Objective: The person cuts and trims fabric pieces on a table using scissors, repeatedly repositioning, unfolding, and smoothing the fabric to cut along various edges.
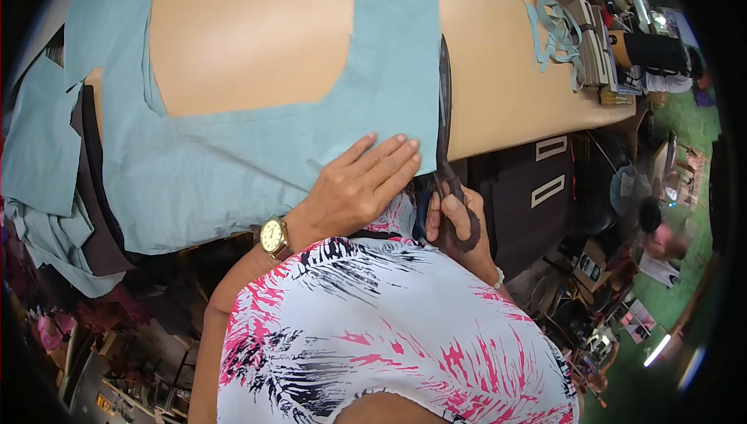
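Note:
A large piece of light blue fabric (233,155) lies over the table with a wide cut-out in its middle. My left hand (366,179) rests flat on the fabric near its right front corner, fingers stretched out and together. In my right hand (467,226), just past the table's front edge, are dark scissors (445,113), with fingers and thumb through the handle loops. The blades point away from me along the fabric's right edge. Part of the blades is hidden by the cloth, so how far apart they are cannot be told.
The tan table (513,105) runs across the front. Light blue fabric strips (556,35) lie at the right, beside a stack of boards or books (591,43). Dark fabric (97,190) hangs at the left edge. People and clutter fill the green floor at the right.

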Demonstrator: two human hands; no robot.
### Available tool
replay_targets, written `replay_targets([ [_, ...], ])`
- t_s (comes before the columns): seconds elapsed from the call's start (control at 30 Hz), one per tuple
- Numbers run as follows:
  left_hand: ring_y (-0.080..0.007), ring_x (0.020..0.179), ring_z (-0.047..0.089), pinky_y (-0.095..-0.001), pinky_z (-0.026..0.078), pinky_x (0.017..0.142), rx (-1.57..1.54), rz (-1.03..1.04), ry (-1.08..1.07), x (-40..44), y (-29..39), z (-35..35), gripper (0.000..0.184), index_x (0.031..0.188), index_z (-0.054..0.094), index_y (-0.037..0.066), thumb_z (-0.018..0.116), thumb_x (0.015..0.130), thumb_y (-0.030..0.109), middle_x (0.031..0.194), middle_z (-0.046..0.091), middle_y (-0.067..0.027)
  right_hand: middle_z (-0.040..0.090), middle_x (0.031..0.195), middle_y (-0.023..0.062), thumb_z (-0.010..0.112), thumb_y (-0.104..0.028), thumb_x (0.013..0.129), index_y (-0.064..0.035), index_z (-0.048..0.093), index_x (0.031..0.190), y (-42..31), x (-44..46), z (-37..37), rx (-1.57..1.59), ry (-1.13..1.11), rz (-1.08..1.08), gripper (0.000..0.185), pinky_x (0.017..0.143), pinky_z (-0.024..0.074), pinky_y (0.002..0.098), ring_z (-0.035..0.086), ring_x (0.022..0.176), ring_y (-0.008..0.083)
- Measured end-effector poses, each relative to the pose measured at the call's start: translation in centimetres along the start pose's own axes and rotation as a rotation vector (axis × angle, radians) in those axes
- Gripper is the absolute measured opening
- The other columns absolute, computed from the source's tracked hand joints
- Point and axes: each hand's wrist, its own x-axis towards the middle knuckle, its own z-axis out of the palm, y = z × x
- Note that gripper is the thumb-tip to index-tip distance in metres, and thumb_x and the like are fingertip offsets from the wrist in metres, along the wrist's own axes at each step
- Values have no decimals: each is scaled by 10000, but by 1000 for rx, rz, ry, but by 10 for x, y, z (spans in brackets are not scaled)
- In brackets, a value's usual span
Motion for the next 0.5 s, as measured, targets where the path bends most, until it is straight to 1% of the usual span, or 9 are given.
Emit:
replay_targets([
  [0.07, -223, 1022, 579, -376, 461, 846, 2, 11, 5, -2, 1, 0, 299, 1011, 604, 14, 560, 718, 57, 1105, 595, -111, 486, 540, 54, 590, -334, 804, -15, 481, 696, -2, 5, 1, -35, 11, -17, 354, 438, 375, 216, 486, 451, 109],
  [0.5, -212, 1027, 578, -362, 454, 857, -8, 31, -19, -9, 5, -4, 282, 1006, 612, 13, 553, 736, 69, 1097, 600, -112, 470, 547, 27, 593, -297, 826, -25, 486, 705, -6, 12, 4, 35, 45, -21, 317, 428, 362, 197, 467, 452, 85],
])
